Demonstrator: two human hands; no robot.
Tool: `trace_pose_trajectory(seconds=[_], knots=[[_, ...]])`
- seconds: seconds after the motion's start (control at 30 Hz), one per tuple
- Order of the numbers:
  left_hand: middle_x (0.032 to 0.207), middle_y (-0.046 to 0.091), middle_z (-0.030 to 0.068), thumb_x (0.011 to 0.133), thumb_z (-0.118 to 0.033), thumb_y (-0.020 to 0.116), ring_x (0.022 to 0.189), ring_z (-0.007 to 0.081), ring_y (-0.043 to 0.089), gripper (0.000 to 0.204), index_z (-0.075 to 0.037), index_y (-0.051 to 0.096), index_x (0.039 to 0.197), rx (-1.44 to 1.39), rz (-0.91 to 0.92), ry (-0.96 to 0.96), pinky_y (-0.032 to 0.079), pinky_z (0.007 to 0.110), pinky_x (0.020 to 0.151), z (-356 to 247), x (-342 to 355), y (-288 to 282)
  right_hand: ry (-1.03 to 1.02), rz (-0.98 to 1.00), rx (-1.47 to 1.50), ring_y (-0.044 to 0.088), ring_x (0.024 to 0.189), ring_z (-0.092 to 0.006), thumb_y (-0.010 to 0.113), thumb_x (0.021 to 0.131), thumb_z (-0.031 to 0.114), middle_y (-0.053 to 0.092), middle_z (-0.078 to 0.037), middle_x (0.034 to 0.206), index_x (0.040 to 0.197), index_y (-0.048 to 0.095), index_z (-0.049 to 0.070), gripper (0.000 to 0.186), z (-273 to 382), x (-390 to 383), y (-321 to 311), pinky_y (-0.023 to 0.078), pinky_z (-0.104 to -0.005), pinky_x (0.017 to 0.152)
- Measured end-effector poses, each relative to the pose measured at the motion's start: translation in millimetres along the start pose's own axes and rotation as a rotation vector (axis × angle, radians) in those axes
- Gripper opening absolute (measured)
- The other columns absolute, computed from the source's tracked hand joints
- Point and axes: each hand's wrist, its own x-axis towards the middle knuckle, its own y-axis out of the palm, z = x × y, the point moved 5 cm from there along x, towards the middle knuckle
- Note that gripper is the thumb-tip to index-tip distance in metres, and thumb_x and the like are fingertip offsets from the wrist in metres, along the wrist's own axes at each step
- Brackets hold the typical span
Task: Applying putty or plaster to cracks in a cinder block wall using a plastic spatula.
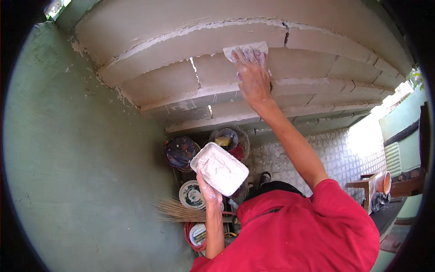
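Observation:
My left hand (210,194) grips a white rectangular plastic tub (195,160) from its left side, holding it tilted in front of my body. Pinkish-white paste (221,170) fills it, with an uneven, scooped surface. Higher up, my right hand (255,82) presses a pale, thin, flat spreader (259,46) against the block wall (299,63). Its fingers lie along the spreader, and paste smears cover them. A dark vertical gap (286,36) in the wall is just right of the spreader. Pale filler runs along the horizontal joints.
A green wall (86,158) rises close on my left. Below stand a paint-stained bucket (180,151), a clear basin (246,140) with a yellow sponge (222,141), a round lidded pail (190,195) and a straw broom (174,211). A wooden stool (360,184) stands right on the tiled floor (317,147).

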Motion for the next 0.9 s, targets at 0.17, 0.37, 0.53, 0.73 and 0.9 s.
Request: trace_pose_trajectory(seconds=[0.17,0.37,0.53,0.73,0.9], knots=[[0.142,0.049,0.011,0.099,-0.048,0.037,0.127,0.0286,0.051,0.061,-0.006,0.038,0.144,0.033,-0.005,0.035,0.041,0.043,0.107,1,-6,-5,0.439,0.192,0.526,0.062,0.107,-0.0408,0.052,0.082,-0.007,0.064,-0.018,0.123,0.13,0.057,0.002,0.05,-50,-50,-17,0.05,-0.0437,0.097],[0.14,0.051,0.0107,0.098,-0.05,0.04,0.125,0.0291,0.053,0.063,-0.006,0.039,0.143,0.033,-0.077,0.007,0.044,0.044,0.105,12,-18,8,1.343,-0.194,1.981,0.068,0.09,-0.0282,0.056,0.089,0.007,0.069,-0.015,0.099,0.109,0.062,-0.005,0.023,-129,-114,-5,0.056,-0.0402,0.083],[0.139,0.051,0.0106,0.097,-0.051,0.043,0.124,0.029,0.053,0.064,-0.006,0.039,0.143,0.061,-0.099,0.04,0.044,0.044,0.104,27,-20,33,1.391,-0.154,2.078,0.069,0.079,-0.0212,0.061,0.086,0.022,0.07,-0.006,0.092,0.098,0.064,0.007,0.02,-133,-110,-10,0.057,-0.0321,0.063],[0.14,0.051,0.011,0.097,-0.051,0.042,0.125,0.0289,0.053,0.064,-0.006,0.039,0.143,0.048,-0.125,0.125,0.044,0.045,0.105,48,-21,60,1.396,-0.033,2.328,0.068,0.085,-0.0237,0.06,0.085,0.013,0.069,-0.01,0.096,0.105,0.061,0.003,0.022,-111,-98,-38,0.057,-0.0348,0.069],[0.139,0.051,0.0116,0.098,-0.05,0.041,0.125,0.0265,0.053,0.064,-0.003,0.039,0.142,0.046,-0.134,0.086,0.042,0.041,0.106,67,-19,69,1.354,0.004,2.217,0.066,0.097,-0.0229,0.06,0.085,0.003,0.067,-0.009,0.105,0.116,0.058,0.0,0.032,-109,-103,-49,0.055,-0.0375,0.08]])
